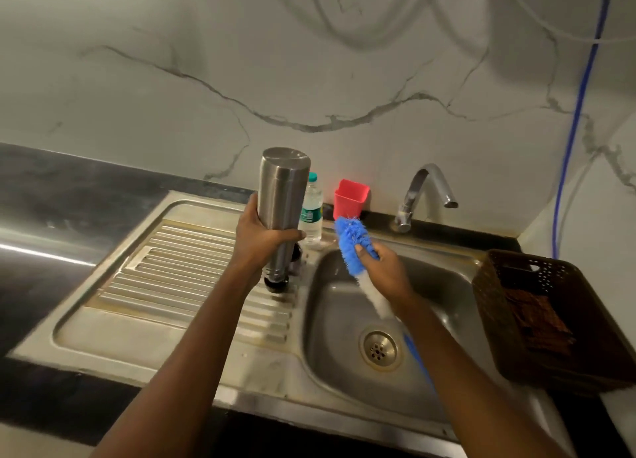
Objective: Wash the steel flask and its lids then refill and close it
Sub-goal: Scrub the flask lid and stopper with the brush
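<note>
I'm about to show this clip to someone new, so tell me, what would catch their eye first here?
The steel flask stands out first, held neck-down in the left hand above the ribbed drainboard. Next comes the bright blue bottle brush, gripped in the right hand over the sink basin. A red cup sits behind the basin, left of the tap.

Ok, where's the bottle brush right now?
Head view, right of centre: the right hand grips the blue bottle brush over the sink basin, bristles up toward the red cup, just right of the upturned flask.
</note>
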